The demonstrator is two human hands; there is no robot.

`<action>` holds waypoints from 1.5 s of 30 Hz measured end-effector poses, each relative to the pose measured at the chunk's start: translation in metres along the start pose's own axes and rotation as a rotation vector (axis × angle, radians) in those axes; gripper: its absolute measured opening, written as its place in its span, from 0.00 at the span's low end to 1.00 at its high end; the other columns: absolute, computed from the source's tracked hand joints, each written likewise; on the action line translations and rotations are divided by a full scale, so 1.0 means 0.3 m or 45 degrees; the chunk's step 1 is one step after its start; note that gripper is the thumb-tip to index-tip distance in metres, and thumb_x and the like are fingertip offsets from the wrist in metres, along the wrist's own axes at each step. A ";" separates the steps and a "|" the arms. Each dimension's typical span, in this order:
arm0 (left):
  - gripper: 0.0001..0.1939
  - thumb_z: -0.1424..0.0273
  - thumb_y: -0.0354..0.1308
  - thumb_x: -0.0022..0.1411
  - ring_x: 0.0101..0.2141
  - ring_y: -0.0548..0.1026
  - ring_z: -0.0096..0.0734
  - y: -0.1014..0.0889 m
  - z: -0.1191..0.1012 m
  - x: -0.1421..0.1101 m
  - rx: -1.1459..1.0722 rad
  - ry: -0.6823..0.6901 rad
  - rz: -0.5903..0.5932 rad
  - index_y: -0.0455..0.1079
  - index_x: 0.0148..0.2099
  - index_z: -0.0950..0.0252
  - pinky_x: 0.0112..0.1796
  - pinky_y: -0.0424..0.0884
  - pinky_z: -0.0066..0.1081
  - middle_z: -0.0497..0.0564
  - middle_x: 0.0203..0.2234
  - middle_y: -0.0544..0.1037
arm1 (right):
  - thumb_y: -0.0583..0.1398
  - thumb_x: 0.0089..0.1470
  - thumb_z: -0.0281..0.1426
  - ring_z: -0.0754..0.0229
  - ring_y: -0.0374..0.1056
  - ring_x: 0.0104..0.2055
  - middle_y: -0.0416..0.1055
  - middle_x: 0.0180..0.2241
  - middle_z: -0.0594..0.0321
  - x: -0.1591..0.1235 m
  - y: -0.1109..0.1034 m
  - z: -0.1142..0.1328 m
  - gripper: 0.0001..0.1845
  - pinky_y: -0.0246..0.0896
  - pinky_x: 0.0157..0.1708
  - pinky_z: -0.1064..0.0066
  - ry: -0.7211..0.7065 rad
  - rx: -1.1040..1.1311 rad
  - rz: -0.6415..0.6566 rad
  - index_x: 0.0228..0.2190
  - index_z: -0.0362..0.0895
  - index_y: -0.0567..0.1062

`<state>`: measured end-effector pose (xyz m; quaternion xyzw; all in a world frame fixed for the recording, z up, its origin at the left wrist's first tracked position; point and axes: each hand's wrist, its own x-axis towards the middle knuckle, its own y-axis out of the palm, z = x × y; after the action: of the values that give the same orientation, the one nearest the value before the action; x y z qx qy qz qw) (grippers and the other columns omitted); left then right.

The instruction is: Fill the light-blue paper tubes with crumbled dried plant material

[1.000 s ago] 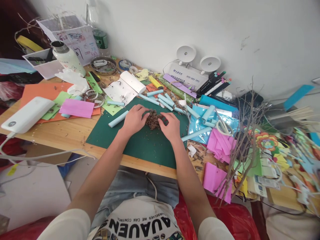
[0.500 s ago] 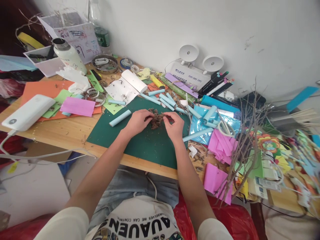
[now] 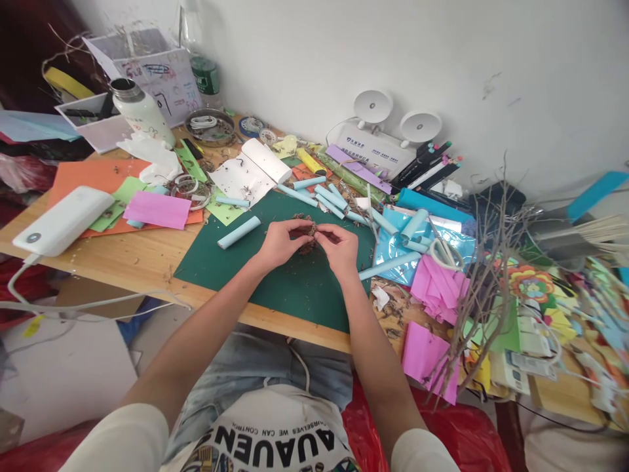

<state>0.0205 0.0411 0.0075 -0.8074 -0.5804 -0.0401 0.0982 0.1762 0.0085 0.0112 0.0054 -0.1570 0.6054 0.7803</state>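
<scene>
Over a dark green mat (image 3: 275, 295), my left hand (image 3: 285, 242) and my right hand (image 3: 340, 248) meet with their fingertips almost touching. Between them is a clump of brown dried plant bits (image 3: 308, 248), partly covered by the fingers. Both hands are closed in a pinch on it, the left from one side and the right from the other. Small brown crumbs lie scattered on the mat around it. A light blue paper tube (image 3: 239, 233) rests on the mat left of my left hand.
Several blue paper tubes (image 3: 330, 202) lie behind the hands. To the right are scissors (image 3: 446, 252), pink paper (image 3: 437, 285) and upright dry twigs (image 3: 484, 282). A white power bank (image 3: 63, 221), a bottle (image 3: 142, 115) and a white paper roll (image 3: 266, 160) stand or lie leftward.
My hands have come closer together, and the fingers now cover more of the brown clump. The view has shifted slightly; the surrounding things look unmoved.
</scene>
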 end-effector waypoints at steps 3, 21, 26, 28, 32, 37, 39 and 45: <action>0.15 0.70 0.63 0.55 0.40 0.79 0.36 0.002 -0.001 0.005 0.039 0.041 -0.018 0.74 0.46 0.66 0.45 0.76 0.37 0.54 0.38 0.80 | 0.64 0.47 0.34 0.58 0.73 0.30 0.77 0.29 0.61 0.003 -0.007 0.003 0.07 0.73 0.36 0.65 0.052 -0.082 -0.035 0.29 0.43 0.78; 0.13 0.64 0.64 0.54 0.37 0.79 0.36 -0.006 0.001 0.007 -0.044 -0.019 -0.018 0.78 0.40 0.66 0.43 0.77 0.36 0.53 0.35 0.81 | 0.62 0.48 0.32 0.58 0.74 0.36 0.78 0.35 0.59 -0.004 -0.012 0.009 0.08 0.73 0.39 0.65 -0.078 -0.165 0.081 0.33 0.44 0.80; 0.13 0.63 0.65 0.52 0.32 0.79 0.35 0.000 -0.001 0.013 -0.078 -0.069 -0.032 0.76 0.36 0.67 0.36 0.77 0.33 0.53 0.31 0.81 | 0.63 0.47 0.35 0.56 0.75 0.33 0.79 0.32 0.59 -0.001 0.001 0.005 0.11 0.73 0.37 0.63 0.067 -0.026 0.059 0.33 0.43 0.79; 0.11 0.64 0.65 0.52 0.31 0.78 0.34 0.003 -0.002 0.015 -0.035 -0.063 -0.053 0.76 0.35 0.67 0.35 0.77 0.32 0.52 0.30 0.81 | 0.62 0.46 0.34 0.56 0.74 0.33 0.78 0.31 0.59 -0.001 0.004 0.013 0.10 0.73 0.36 0.63 0.042 -0.073 0.017 0.32 0.43 0.79; 0.09 0.66 0.63 0.52 0.30 0.77 0.32 -0.002 0.000 0.012 0.148 -0.017 -0.145 0.76 0.34 0.66 0.35 0.76 0.32 0.51 0.29 0.80 | 0.59 0.47 0.28 0.57 0.73 0.34 0.78 0.33 0.59 0.003 -0.014 0.031 0.09 0.72 0.38 0.64 -0.106 -0.375 -0.128 0.31 0.44 0.79; 0.08 0.68 0.60 0.56 0.34 0.78 0.35 -0.012 0.006 0.004 0.348 0.077 -0.023 0.78 0.37 0.63 0.39 0.75 0.34 0.51 0.32 0.82 | 0.58 0.51 0.28 0.58 0.74 0.36 0.77 0.36 0.59 0.006 -0.038 0.023 0.10 0.72 0.37 0.66 -0.141 -0.430 0.043 0.33 0.44 0.80; 0.10 0.68 0.60 0.58 0.37 0.78 0.36 -0.011 0.001 0.001 0.486 0.154 0.085 0.78 0.42 0.61 0.42 0.74 0.35 0.51 0.36 0.82 | 0.58 0.52 0.29 0.58 0.74 0.37 0.77 0.38 0.58 0.006 -0.042 0.018 0.12 0.72 0.38 0.67 -0.148 -0.429 0.103 0.36 0.45 0.80; 0.16 0.66 0.53 0.65 0.49 0.71 0.44 -0.053 -0.060 -0.006 0.795 0.401 0.134 0.74 0.52 0.62 0.49 0.69 0.44 0.55 0.44 0.79 | 0.55 0.56 0.29 0.57 0.73 0.40 0.78 0.41 0.57 0.010 -0.058 0.019 0.15 0.70 0.40 0.64 -0.215 -0.595 0.125 0.40 0.45 0.79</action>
<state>0.0059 0.0408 0.0265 -0.7511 -0.4999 0.0205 0.4307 0.1919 0.0056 0.0206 -0.1325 -0.3573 0.5872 0.7141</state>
